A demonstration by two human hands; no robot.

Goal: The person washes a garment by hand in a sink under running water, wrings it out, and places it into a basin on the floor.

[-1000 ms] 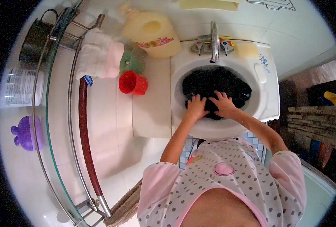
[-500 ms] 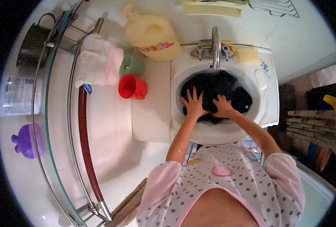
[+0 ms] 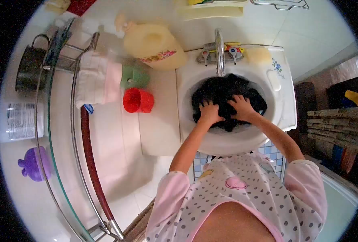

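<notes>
Black cloth [image 3: 223,90] lies bunched and wet in the white sink [image 3: 223,145], with cloudy water around it. My left hand [image 3: 210,113] rests on the near left part of the cloth, fingers apart and pointing toward the faucet. To its right, my right hand [image 3: 242,108] presses on the cloth with its fingers spread; the fingertips lie on the fabric. A chrome faucet [image 3: 219,52] stands behind the basin, its spout over the back edge of the cloth.
Left of the sink are a red cup [image 3: 137,101], a green container [image 3: 133,76] and a large yellow jug [image 3: 156,46]. A rail holds a pale towel [image 3: 96,78]. Yellow soap [image 3: 258,55] sits at the sink's back right.
Both hands have shifted over the cloth; my left hand's fingers are less widely spread than half a second ago. The cloth's shape has changed slightly, and the camera view has moved.
</notes>
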